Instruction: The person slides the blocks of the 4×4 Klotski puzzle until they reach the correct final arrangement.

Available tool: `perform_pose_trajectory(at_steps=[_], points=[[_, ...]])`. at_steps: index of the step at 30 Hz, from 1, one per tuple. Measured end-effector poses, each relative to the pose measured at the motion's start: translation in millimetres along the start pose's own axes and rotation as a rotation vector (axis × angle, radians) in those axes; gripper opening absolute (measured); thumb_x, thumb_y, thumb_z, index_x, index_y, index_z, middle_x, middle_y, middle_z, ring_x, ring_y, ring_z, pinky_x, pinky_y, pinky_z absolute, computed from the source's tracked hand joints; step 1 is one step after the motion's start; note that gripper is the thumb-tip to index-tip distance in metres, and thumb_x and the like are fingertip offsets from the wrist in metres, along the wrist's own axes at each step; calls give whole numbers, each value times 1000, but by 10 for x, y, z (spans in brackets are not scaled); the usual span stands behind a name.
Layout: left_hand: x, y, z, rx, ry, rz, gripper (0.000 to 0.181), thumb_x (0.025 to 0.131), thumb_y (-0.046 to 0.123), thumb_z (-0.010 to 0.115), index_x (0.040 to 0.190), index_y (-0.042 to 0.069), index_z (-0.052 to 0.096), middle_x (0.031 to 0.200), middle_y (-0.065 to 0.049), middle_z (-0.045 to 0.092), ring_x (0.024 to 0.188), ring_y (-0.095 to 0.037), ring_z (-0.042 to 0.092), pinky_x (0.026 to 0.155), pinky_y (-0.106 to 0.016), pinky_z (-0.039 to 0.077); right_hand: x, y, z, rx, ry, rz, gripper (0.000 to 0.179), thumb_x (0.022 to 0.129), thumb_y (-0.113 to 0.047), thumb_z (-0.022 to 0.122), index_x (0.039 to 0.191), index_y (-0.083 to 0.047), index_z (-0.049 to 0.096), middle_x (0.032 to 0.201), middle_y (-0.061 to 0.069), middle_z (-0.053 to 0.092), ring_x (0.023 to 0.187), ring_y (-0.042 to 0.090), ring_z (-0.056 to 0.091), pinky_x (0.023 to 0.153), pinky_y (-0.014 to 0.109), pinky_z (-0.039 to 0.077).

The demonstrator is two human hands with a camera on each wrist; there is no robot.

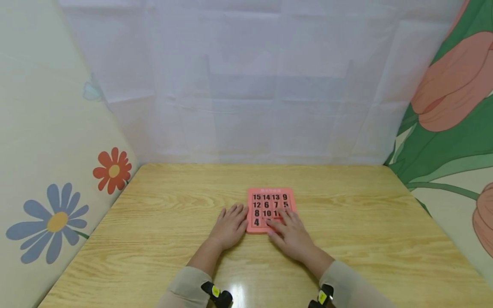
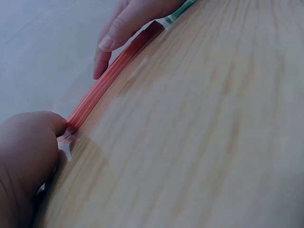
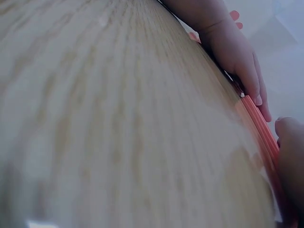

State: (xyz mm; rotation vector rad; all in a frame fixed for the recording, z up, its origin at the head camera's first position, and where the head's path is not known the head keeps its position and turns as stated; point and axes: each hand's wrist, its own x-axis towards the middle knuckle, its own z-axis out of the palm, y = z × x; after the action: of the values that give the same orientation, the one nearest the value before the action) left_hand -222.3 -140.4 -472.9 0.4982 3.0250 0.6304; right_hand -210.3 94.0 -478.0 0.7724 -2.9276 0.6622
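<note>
A pink sliding number puzzle [image 1: 266, 205] lies flat on the wooden table in the head view, its black-numbered tiles facing up. The top row reads 15, 14, 13, 9. Along its left edge rests my left hand [image 1: 227, 226], fingers extended, the fingertips touching the frame. My right hand [image 1: 292, 237] lies over the lower right part, its fingertips on the tiles and several numbers hidden beneath. From the left wrist, the puzzle's side edge [image 2: 114, 73] appears between both hands. The right wrist view also shows that pink edge [image 3: 261, 123] close to the thumbs.
The wood-grain table [image 1: 161, 201] extends around the puzzle on every side. A white cloth [image 1: 246, 119] hangs behind its far edge. Walls with painted flowers [image 1: 57, 222] stand at left and right. Each sleeve carries a black wrist strap [image 1: 217, 293].
</note>
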Motion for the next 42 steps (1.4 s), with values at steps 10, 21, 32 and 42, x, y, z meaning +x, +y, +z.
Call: perform_pose_trajectory(at_steps=[10,21,32,42], points=[[9,-9,-4,-12,-6,-4,51,105,29,40,150,6,39,158,-17,34,149,-37,24,123,-58,11,-66,107,-74,2,-10,30,45,101,-47,45,141,-29,54,163,12,24,151,39,14,124,54,10],[8,-13,-25,3,-1,9,50,104,28,40,149,5,40,157,-18,35,148,-37,26,122,-59,13,-97,205,-110,18,13,35,44,100,-45,48,140,-27,55,160,15,31,151,39,17,123,55,11],[-1,2,-45,-4,-3,3,50,104,28,40,149,5,40,157,-18,35,148,-37,26,122,-58,13,-36,112,-86,4,23,17,46,100,-43,49,140,-22,55,160,15,29,150,40,18,124,54,13],[3,-7,-6,-10,4,5,50,105,28,41,149,5,41,157,-18,36,148,-37,26,122,-59,13,75,-109,-1,-10,-30,-10,46,102,-49,42,140,-28,55,162,12,24,152,37,15,124,55,12]])
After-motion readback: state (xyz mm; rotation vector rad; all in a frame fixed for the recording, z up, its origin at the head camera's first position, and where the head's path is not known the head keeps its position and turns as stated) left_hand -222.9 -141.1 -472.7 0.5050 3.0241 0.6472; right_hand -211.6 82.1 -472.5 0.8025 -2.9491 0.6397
